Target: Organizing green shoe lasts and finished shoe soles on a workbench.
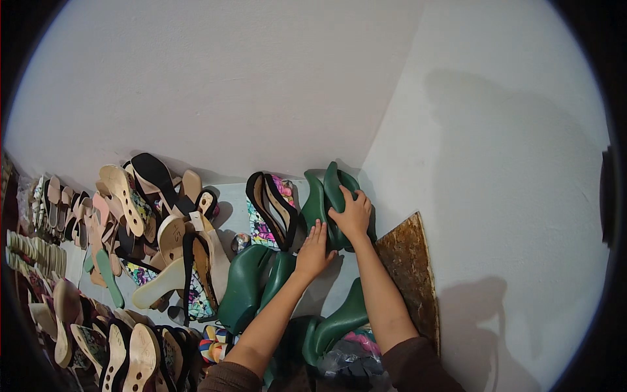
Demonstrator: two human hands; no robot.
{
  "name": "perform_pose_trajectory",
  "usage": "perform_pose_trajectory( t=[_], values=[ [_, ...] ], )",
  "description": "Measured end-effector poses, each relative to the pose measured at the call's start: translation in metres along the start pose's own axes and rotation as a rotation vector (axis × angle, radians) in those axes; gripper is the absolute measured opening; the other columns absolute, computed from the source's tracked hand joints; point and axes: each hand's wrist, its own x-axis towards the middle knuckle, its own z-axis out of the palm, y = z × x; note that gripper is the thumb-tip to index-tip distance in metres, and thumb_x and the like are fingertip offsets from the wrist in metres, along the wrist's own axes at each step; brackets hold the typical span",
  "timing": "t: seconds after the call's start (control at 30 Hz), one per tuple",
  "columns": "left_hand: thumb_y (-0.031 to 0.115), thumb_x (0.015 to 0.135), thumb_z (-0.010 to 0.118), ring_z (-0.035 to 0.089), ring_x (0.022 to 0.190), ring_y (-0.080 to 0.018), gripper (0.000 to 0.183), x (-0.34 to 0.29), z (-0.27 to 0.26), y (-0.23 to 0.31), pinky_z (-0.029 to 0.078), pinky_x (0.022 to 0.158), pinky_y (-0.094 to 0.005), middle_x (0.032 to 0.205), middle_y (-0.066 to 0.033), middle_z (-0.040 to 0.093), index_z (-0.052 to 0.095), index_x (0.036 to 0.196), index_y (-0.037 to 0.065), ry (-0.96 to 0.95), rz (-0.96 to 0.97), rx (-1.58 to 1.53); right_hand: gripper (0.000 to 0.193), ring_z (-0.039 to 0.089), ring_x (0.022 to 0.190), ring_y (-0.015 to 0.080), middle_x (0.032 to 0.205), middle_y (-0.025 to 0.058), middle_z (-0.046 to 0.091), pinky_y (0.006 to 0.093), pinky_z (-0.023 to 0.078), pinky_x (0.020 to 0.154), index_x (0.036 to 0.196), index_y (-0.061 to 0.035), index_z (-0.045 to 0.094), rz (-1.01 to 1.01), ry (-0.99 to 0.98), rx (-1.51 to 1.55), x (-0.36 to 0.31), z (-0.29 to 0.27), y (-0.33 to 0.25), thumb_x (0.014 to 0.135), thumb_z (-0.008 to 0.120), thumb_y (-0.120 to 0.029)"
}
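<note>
Two green shoe lasts (315,204) stand side by side near the wall corner. My right hand (354,217) spans the right-hand one, thumb on its left side and fingers curled over its far side. My left hand (313,256) rests against the lower part of the pair, its fingers stretched out and holding nothing. To their left stands a pair of wedge sandal soles (271,212) with black edging and flowery sides. Closer to me, more green shoe lasts (245,284) lie to the left of my left forearm, and another last (343,318) sits between my forearms.
Many unfinished sandals and soles (140,196) are heaped along the left. More soles (140,353) stand at the lower left. A rusty brown board (411,268) leans beside my right forearm. Dark plastic wrapping (353,362) lies near me. Pale walls (261,85) meet behind the lasts.
</note>
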Motion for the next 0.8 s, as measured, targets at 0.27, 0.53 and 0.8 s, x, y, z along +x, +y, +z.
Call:
perform_pose_trajectory(
  t=[0.27,0.53,0.8],
  values=[
    [0.022,0.075,0.067,0.027,0.131,-0.0348,0.083,-0.001,0.001,-0.003,0.032,0.103,-0.0383,0.144,-0.024,0.018,0.019,0.139,-0.001,-0.022,0.011,-0.011,0.041,0.034,0.118,0.0433,0.124,0.0279,0.041,0.0491,0.028,0.101,0.122,-0.0032,0.051,-0.043,0.112,0.253,-0.009,-0.018,0.014,0.087,0.049,-0.025],
    [0.019,0.076,0.064,0.03,0.13,-0.0355,0.075,-0.003,-0.008,0.003,0.033,0.103,-0.0377,0.144,-0.023,0.021,0.024,0.137,0.0,-0.047,-0.023,-0.03,0.044,0.027,0.126,0.0422,0.134,0.0253,0.033,0.0524,0.021,0.104,0.129,-0.0051,0.044,-0.133,0.05,-0.036,-0.045,-0.009,0.017,0.088,0.046,-0.021],
    [0.011,0.078,0.053,0.055,0.1,-0.034,0.034,-0.053,-0.066,0.018,0.045,0.083,-0.0417,0.106,-0.0167,0.058,0.054,0.111,0.004,0.062,-0.128,-0.085,0.036,0.045,0.116,0.0356,0.122,0.0239,0.048,0.0454,0.035,0.097,0.118,-0.0042,0.052,-0.126,-0.382,0.222,-0.072,-0.043,-0.042,0.084,0.047,-0.016]
  ],
)
